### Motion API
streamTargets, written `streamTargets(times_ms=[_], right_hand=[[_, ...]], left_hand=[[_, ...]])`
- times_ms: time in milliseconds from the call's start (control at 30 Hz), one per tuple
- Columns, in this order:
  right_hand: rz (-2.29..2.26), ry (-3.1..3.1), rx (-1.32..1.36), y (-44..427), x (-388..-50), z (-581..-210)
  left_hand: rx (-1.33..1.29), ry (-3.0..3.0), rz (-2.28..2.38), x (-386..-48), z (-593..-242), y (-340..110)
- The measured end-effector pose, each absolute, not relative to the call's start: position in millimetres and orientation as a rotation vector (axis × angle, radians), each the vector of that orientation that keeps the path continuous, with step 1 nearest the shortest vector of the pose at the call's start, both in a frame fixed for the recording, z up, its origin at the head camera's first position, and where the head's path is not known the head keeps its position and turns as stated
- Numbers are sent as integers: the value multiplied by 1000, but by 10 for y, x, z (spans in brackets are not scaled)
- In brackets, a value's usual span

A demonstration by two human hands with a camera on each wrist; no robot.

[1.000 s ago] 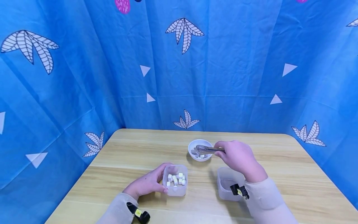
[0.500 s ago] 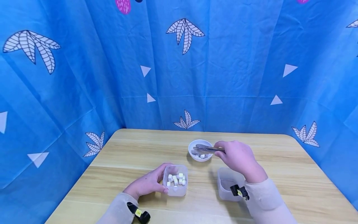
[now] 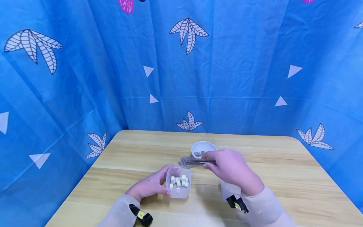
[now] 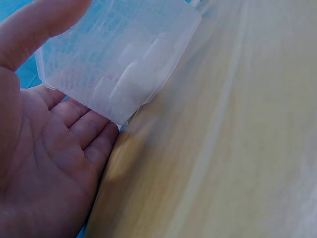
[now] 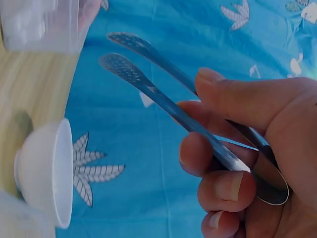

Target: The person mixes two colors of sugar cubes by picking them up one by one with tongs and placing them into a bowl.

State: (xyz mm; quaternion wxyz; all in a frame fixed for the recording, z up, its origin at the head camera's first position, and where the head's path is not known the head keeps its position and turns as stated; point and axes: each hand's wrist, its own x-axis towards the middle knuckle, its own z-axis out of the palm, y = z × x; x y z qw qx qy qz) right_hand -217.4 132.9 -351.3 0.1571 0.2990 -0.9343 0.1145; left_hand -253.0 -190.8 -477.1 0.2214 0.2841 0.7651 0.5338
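In the head view, my left hand [image 3: 151,186] grips a clear plastic container [image 3: 180,194] holding several white cubes [image 3: 183,177]. Its thumb and fingers lie around the container's wall [image 4: 74,74] in the left wrist view. My right hand [image 3: 232,168] holds metal tongs [image 3: 191,161] above the table, between that container and a white bowl [image 3: 203,145]. The tongs' tips [image 5: 121,67] stand apart with nothing between them in the right wrist view. Greyish cubes [image 3: 197,154] lie in the bowl, whose front is partly hidden by the tongs and hand.
A second clear container [image 3: 226,190] stands on the right, partly hidden under my right forearm. The wooden table [image 3: 141,142] ends at the back against a blue patterned curtain [image 3: 238,78].
My right hand and the tongs have moved from over the bowl, left and toward the near side, to beside the left container's back rim. My left hand has stayed still.
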Motion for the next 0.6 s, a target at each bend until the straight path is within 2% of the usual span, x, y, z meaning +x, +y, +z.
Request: streamTargets(times_ms=[267,600], right_hand=[[318,-2692,979,1096,-2115,-3641],[248,-2755,958,930,-2107,-3757]], left_hand=[[878,2025,1547,-2549,-4807,-1917],[850,2092,1473,-2551,-4786,-1918]])
